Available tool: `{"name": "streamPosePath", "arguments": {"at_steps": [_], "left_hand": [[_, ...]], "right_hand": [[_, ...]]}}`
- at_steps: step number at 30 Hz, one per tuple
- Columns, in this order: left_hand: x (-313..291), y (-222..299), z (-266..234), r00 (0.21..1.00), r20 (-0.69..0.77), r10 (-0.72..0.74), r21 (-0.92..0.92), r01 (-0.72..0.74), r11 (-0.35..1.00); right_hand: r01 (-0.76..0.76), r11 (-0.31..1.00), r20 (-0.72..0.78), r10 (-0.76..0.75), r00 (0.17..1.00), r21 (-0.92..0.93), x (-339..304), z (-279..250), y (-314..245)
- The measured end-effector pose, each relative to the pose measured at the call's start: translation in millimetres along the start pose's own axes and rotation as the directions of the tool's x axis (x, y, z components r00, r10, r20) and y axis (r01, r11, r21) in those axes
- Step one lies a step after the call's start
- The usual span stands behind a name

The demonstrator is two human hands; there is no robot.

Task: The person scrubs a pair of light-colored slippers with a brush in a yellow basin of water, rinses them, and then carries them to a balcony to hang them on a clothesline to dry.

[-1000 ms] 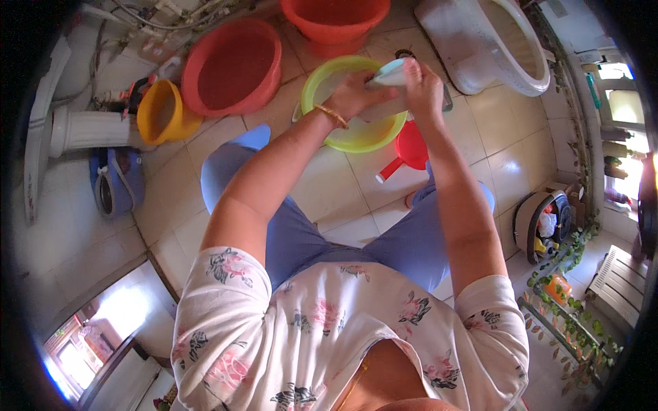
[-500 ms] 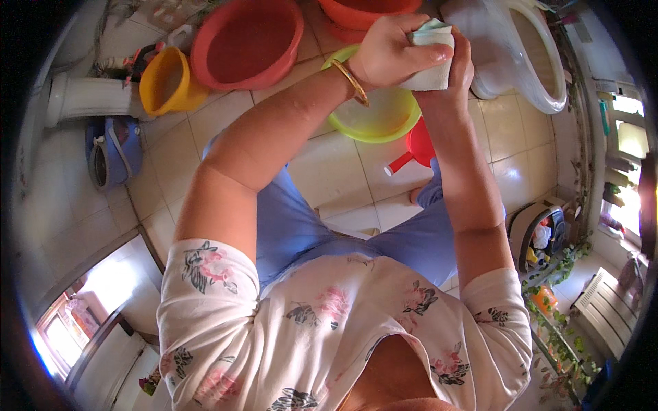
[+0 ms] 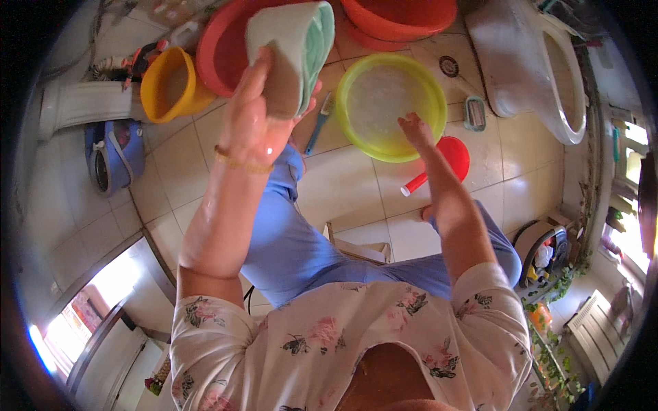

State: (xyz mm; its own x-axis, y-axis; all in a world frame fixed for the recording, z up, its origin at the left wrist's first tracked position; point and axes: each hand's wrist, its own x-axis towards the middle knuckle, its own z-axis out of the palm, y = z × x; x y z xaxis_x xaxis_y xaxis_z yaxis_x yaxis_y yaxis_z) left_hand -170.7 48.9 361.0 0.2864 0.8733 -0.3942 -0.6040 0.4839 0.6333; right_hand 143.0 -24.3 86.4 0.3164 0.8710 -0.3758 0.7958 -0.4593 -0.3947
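Observation:
My left hand [image 3: 257, 109] is raised at the upper left of centre, its fingers wrapped round a folded white and mint-green cloth [image 3: 281, 58]. My right hand [image 3: 415, 131] reaches over the near right rim of a yellow-green basin [image 3: 347, 130], with no object visible in its slightly parted fingers. Cloudy water [image 3: 384, 92] lies in that basin. Under my right forearm is a red dipper [image 3: 456, 156] with its handle toward me. A blue-handled brush [image 3: 319, 127] lies on the tiles left of the basin, and a small soap dish [image 3: 474, 114] on its right.
Behind my left hand stands a red basin [image 3: 211, 55], beside a yellow bucket [image 3: 163, 85]. Another red basin [image 3: 397, 20] is at the far side. A white toilet [image 3: 504, 68] stands at right, near a floor drain [image 3: 449, 66]. A blue bag [image 3: 116, 154] rests at left.
Both hands were together on the cloth at upper centre. My right hand has let go and come down over the basin. My left hand has moved left, carrying the cloth.

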Motion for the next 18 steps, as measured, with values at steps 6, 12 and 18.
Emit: {"name": "streamPosePath", "arguments": {"at_steps": [6, 12, 18], "left_hand": [[-33, 23, -39, 0.995, 0.03, 0.093, -0.17, -0.087, 0.982], [-40, 30, -48, 0.981, -0.175, -0.079, -0.268, 0.03, 0.963], [-50, 39, -36, 0.967, -0.213, -0.137, -0.332, 0.06, 0.941]], "right_hand": [[0.078, 0.977, 0.418, -0.155, 0.895, 0.196, -69, 153, -78], [-0.212, 0.969, 0.347, 0.157, 0.924, 0.126, -24, 208, -150], [-0.452, 0.892, 0.273, 0.433, 0.859, 0.009, 10, 222, -181]]}}
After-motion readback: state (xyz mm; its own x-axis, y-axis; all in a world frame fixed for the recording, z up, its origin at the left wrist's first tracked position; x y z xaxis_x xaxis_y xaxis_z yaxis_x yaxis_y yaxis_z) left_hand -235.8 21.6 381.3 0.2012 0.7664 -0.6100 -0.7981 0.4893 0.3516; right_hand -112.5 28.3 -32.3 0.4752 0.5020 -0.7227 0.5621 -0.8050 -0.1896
